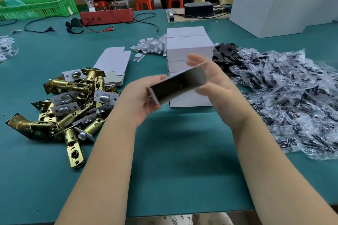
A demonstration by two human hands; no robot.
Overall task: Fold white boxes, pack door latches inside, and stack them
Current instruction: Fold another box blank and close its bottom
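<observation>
Between both hands, above the green table [175, 160], I hold a small white box [180, 83], tilted, its shaded side facing me. My left hand [140, 100] grips its near left end. My right hand [217, 82] holds the far right end, fingers round the box. Right behind it stands a stack of folded white boxes [189, 49]. A heap of brass and silver door latches [69, 104] lies at the left. Flat unfolded white boxes [113, 64] lie behind that heap.
A big pile of clear bags with black parts [292, 100] fills the right. Black plates [226, 53] and small white inserts [150, 45] lie behind the stack. Large white cartons [274, 9], a red device [108, 16], cables and a green crate [36, 7] stand at the back. People sit beyond.
</observation>
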